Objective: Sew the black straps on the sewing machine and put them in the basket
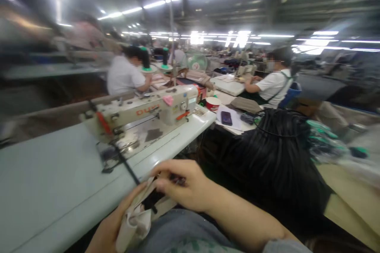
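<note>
A folded beige fabric piece (137, 223) is bunched in front of my body, below the table edge. My left hand (114, 215) is closed round its left side, the fingers partly hidden by the cloth. From the right, my right hand (185, 184) pinches the upper edge between thumb and fingers. Something small and dark shows in its palm, too blurred to name. A narrow black strap (127, 166) runs from the needle area of the sewing machine (148, 112) down to the fabric, and a black end pokes out below it.
The pale sewing table (53, 166) spans the left. A phone (226, 118) lies on white paper beside a red-and-white round container (213, 103). A large bundle of black strips (276, 154) hangs at right. Two people (126, 73) in white tops sit at machines ahead.
</note>
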A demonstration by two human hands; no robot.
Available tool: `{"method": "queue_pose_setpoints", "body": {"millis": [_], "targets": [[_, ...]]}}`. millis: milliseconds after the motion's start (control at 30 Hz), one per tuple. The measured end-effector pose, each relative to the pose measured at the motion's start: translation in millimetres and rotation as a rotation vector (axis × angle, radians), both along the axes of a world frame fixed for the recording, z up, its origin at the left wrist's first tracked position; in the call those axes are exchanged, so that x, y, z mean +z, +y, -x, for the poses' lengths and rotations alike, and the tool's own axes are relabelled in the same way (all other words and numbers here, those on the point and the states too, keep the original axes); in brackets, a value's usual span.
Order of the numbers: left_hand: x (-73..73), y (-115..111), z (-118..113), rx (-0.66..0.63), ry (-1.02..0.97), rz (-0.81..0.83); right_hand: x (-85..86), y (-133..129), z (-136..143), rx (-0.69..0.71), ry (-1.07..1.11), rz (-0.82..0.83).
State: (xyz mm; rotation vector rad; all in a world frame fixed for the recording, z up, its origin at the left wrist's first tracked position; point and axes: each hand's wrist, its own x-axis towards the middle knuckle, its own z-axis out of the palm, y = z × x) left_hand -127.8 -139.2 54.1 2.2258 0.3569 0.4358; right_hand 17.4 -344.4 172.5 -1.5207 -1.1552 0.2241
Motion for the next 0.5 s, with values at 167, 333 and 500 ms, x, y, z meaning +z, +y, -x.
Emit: {"method": "queue_pose_setpoints", "body": {"millis": [167,333,500], "targets": [[-21.4,49,79,0.113,0.206,0.115,3.8,6,-1,-0.054,0.093,0.113],[-51.2,100,177,0.592,0.414,-0.038,-17.2,28,-6,-0.026,0.061,0.259],[-96.0,118,237,0.985,0.567,0.110,-33.8,50,0,0.040,0.058,0.384]]}}
